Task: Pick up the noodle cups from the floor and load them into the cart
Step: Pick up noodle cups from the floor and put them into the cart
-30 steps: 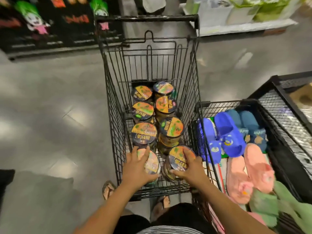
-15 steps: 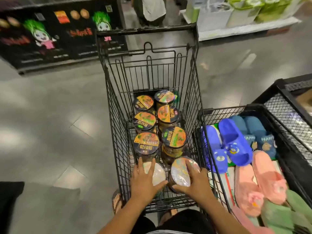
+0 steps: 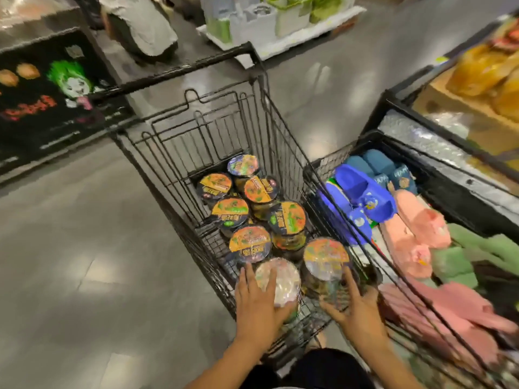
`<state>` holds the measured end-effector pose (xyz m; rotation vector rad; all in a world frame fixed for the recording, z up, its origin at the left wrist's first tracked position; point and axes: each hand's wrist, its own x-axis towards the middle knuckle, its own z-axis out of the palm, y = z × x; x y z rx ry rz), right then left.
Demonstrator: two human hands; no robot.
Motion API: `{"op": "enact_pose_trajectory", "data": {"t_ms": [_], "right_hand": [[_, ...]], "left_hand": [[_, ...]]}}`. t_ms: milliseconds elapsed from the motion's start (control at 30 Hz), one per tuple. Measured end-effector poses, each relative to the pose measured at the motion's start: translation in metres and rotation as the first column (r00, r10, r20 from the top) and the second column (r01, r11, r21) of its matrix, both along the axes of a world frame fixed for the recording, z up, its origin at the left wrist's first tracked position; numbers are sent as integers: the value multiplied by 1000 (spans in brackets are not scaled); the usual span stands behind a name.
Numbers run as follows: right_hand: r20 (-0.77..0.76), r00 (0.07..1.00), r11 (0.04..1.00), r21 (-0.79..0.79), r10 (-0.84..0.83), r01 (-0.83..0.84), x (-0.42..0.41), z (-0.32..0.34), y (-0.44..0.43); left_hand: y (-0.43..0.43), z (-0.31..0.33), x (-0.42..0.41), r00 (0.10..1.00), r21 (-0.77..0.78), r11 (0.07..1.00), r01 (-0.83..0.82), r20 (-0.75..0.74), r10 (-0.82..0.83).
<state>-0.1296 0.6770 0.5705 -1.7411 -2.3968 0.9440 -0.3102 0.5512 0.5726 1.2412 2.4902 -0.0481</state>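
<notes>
Our left hand lay spread over the lid of the near-left cup in the cart. Our right hand cradled the near-right cup by its side. Six more cups stood behind them toward the far end.

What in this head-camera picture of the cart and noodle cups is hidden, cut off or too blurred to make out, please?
Head view, the only one:
- Lid print on the noodle cup under the left hand: washed out by glare.
- Side of the cup at the right hand: smeared by motion blur.
- Lower cups: covered by the upper ones.
- Cart wheels: out of sight below its basket.
- Slippers in the bin: logos blurred.
</notes>
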Motion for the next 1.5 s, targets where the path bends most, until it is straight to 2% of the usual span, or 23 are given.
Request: {"op": "enact_pose_trajectory", "data": {"t_ms": [100, 233, 333, 400, 600, 800, 933, 1100, 1300, 1500], "right_hand": [[-19, 987, 986, 52, -159, 160, 14, -9, -49], [180, 914, 925, -49, -364, 378, 44, -11, -119], [434, 813, 869, -118, -390, 480, 73, -1, -173], [548, 724, 808, -138, -419, 572, 98, -1, -211], [600, 525, 629, -46, -604, 776, 142, 1, -310], [581, 412, 451, -85, -702, 888, 163, -2, -380], [558, 374, 387, -100, -741, 917, 191, -5, -432], [531, 363, 346, -136, -766, 928, 240, -6, -500], [498, 330, 315, -117, -802, 942, 298, 0, -573], [450, 366, 317, -183, -815, 931, 334, -5, -606]], "left_hand": [[-15, -3, -3, 992, 93, 988, 121, 14, -122], [-29, -4, 3, 928, 118, 923, 365, 24, -371], [-41, -4, 17, 797, 99, 793, 601, 4, -604], [-51, -6, 32, 701, 89, 698, 710, 2, -713], [-80, -4, 87, 464, -14, 464, 886, 65, -884], [-108, 6, 131, 302, -66, 298, 952, 43, -952], [-141, 8, 170, 272, -153, 258, 954, 78, -959], [-203, 6, 234, 193, -179, 179, 967, 66, -979], [-275, 1, 305, 169, -181, 151, 972, 88, -982], [-312, -6, 344, 134, -251, 101, 963, 119, -984]]}}
